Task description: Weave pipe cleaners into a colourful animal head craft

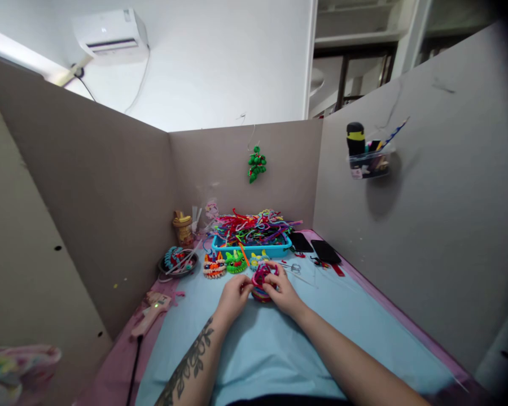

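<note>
Between my hands, low over the blue table cover (262,338), is a small round pipe-cleaner piece (262,294) in pink, red and blue bands, with magenta loops on top. My left hand (235,294) pinches its left side with thumb and fingertips together. Around the right and top edge, my right hand (285,292) curls its fingers, the thumb on the near side. Just beyond stand three animal-like pipe-cleaner pieces: an orange and cream one (214,266), a green one (236,262) and a blue and yellow one (259,259), partly hidden by my right fingers.
A blue tray (254,250) heaped with colourful pipe cleaners stands at the back. Scissors (295,268) and dark phones (325,251) lie to the right. On the left are a dark bowl (190,271) and a pink glue gun (151,317) with a cord. Grey partitions (245,169) enclose the table.
</note>
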Demonstrator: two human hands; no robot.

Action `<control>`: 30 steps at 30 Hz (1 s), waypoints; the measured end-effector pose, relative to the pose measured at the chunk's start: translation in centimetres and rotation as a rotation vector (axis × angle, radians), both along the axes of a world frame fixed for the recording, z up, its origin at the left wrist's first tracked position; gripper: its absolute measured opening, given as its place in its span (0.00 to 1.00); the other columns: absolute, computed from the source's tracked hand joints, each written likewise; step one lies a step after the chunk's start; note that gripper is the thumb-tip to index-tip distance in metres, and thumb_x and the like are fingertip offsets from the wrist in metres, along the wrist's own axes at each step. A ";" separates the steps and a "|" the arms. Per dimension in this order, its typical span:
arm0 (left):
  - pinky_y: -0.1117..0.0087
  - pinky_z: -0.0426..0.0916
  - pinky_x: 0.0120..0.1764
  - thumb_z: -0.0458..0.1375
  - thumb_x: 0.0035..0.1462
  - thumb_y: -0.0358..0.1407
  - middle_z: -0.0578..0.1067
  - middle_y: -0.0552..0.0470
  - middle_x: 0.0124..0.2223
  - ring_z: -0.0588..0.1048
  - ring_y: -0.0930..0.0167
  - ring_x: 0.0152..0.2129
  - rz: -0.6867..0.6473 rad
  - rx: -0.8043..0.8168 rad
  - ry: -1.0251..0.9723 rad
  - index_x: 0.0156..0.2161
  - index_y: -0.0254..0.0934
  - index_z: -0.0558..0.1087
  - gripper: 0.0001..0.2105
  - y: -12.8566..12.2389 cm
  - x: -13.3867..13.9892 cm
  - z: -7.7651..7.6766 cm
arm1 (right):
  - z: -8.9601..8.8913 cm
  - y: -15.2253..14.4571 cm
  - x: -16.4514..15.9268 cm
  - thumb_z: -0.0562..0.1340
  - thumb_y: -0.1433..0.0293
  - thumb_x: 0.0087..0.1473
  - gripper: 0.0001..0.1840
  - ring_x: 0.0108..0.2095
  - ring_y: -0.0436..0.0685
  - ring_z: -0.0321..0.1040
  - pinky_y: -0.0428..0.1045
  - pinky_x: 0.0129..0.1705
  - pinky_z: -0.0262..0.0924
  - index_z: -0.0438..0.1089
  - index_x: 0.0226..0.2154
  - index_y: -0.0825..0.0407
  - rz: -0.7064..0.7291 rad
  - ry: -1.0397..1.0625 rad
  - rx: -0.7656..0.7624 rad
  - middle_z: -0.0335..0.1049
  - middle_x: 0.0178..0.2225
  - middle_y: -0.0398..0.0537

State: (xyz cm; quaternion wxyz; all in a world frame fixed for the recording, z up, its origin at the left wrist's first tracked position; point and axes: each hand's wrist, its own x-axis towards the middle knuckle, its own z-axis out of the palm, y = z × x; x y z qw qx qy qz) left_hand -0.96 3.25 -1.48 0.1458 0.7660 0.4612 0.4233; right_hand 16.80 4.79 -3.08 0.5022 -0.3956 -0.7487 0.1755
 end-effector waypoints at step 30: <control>0.72 0.59 0.32 0.50 0.52 0.31 0.67 0.53 0.25 0.65 0.72 0.26 0.002 -0.078 -0.023 0.25 0.34 0.68 0.08 0.7 0.5 -0.6 | 0.4 0.4 0.5 0.58 0.74 0.48 0.04 0.56 0.61 0.52 0.59 0.57 0.48 0.68 0.29 0.50 0.010 0.039 0.041 0.56 0.52 0.52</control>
